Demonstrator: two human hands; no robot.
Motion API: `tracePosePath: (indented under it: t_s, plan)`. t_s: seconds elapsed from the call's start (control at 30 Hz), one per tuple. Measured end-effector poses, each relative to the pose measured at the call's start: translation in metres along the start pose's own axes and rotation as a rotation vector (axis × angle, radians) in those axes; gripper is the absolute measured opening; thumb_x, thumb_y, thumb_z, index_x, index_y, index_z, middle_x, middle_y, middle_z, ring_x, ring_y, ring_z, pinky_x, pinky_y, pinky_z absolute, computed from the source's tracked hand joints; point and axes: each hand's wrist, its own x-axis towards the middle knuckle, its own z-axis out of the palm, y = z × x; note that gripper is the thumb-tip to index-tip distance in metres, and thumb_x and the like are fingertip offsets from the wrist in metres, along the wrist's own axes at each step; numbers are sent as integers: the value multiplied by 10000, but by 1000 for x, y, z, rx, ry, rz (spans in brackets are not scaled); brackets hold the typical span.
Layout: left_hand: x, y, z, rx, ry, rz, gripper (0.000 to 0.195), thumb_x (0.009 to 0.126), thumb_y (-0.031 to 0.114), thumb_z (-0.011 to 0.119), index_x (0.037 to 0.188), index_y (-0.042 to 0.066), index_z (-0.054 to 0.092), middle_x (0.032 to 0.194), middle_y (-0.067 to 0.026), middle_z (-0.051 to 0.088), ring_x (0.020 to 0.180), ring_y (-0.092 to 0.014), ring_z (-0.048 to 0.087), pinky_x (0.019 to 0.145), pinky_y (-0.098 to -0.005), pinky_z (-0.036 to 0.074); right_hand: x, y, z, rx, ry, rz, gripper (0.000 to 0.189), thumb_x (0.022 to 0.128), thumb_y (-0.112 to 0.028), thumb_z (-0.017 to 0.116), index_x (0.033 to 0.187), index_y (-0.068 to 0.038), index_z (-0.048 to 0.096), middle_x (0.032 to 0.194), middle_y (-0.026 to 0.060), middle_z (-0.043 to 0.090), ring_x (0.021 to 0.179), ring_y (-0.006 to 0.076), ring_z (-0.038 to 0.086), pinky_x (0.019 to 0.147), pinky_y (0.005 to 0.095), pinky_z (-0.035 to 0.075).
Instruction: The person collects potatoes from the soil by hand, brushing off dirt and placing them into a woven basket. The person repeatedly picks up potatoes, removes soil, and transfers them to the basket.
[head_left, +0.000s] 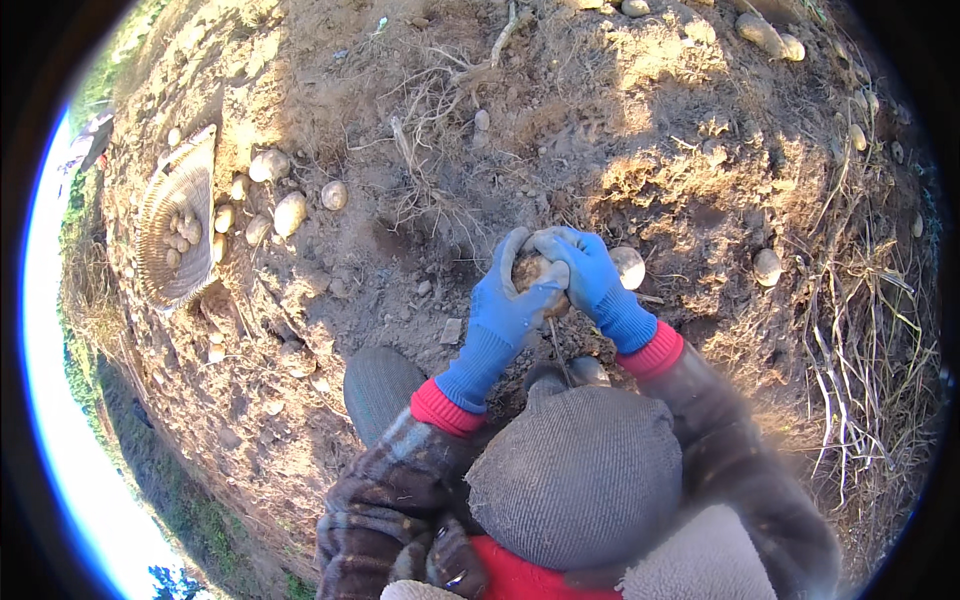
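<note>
My left hand (506, 289), in a blue knitted glove with a grey palm, holds the left side of a soil-covered potato (530, 271). From the right, my right hand (577, 262), gloved alike, grips the same potato, and its fingers cover part of it. A thin stalk or root (556, 345) shows below the hands, above my knee. Just right of my right hand, a pale potato (628, 268) lies on the soil.
A wicker basket (154, 255) with several potatoes stands at the left. Potatoes (289, 214) lie beside it. Dry roots (420, 172) lie ahead, and dry stalks (840, 397) at the right. Another potato (767, 267) lies before them. My knees (581, 472) are close below my hands.
</note>
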Motion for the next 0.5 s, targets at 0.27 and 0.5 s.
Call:
tracePosePath:
  t_s: [0.27, 0.5]
  plan:
    - [-10, 5, -1, -266, -136, 62, 571, 990, 445, 585, 1341, 6, 479, 1146, -182, 605, 680, -156, 664, 465, -247, 544, -1, -7, -7, -235, -19, -248, 336, 1038, -182, 520, 1316, -15, 608, 1019, 86, 695, 925, 172, 661, 868, 309, 535]
    - [5, -7, -30, -1504, -554, -554, 604, 1029, 562, 411, 1209, 17, 599, 823, -195, 673, 397, -189, 545, 342, -274, 459, -16, -40, -19, -99, -45, -191, 559, 968, -98, 632, 1491, -43, 445, 1196, 94, 658, 1076, 121, 626, 993, 297, 486]
